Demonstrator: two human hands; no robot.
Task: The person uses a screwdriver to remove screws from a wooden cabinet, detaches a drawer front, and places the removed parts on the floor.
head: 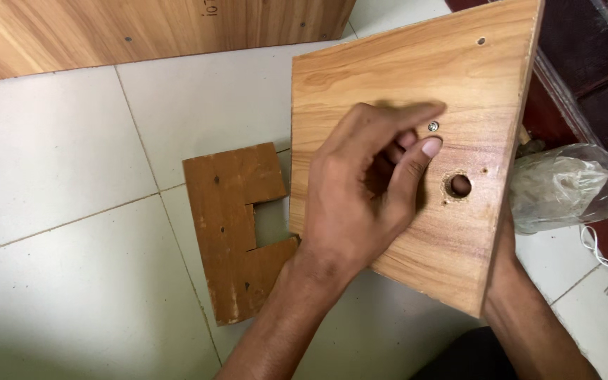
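A light wood-grain board (402, 77) is held tilted above the tiled floor. It has a round drilled hole (459, 186) and a small metal screw (433, 127) set in its face. My left hand (360, 190) rests on top of the board, with forefinger and thumb closed around the screw. My right forearm (522, 309) runs up under the board's right edge. The hand itself is hidden behind the board and seems to hold it from below.
A darker notched wooden piece (233, 225) lies on the floor left of the board. A large wood panel (107, 32) lies across the top. A clear plastic bag (564, 183) and white string (603, 257) sit at right by dark wooden furniture (592, 63).
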